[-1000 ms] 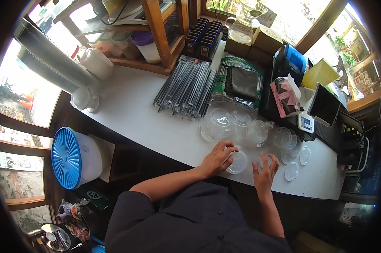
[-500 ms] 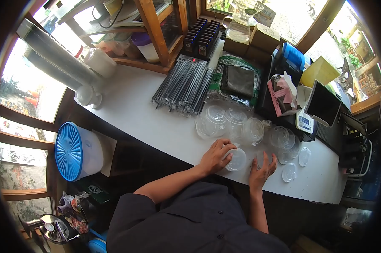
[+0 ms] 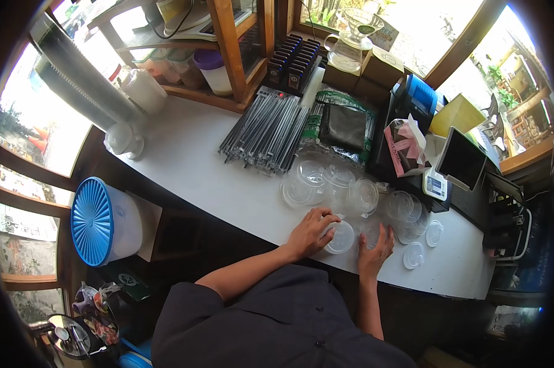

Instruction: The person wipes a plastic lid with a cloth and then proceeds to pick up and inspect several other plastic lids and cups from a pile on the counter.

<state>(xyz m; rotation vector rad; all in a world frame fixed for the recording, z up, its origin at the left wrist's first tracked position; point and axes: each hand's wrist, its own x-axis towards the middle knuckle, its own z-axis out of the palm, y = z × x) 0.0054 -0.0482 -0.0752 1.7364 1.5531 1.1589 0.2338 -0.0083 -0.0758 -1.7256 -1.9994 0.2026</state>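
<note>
My left hand (image 3: 312,234) rests at the left rim of a round clear lid (image 3: 340,238) near the counter's front edge, its fingers curved around that side. To the right, my right hand (image 3: 375,248) has its thumb and fingers apart beside a clear plastic piece (image 3: 370,235), whose shape is hard to make out. Beyond my hands lie several clear lids (image 3: 310,175) in overlapping groups. Two small lids, one nearer the front (image 3: 413,255) and one farther back (image 3: 434,233), lie right of my right hand.
Wrapped straws (image 3: 266,132) and a green-edged plastic pack (image 3: 344,126) lie behind the lids on the white counter (image 3: 191,153). A tissue box (image 3: 405,147) and a tablet (image 3: 462,158) stand at the right. A blue-lidded tub (image 3: 93,222) is at the left.
The whole view has shifted slightly. Both hands remain near the same plastic pieces, with only small changes in the fingers.
</note>
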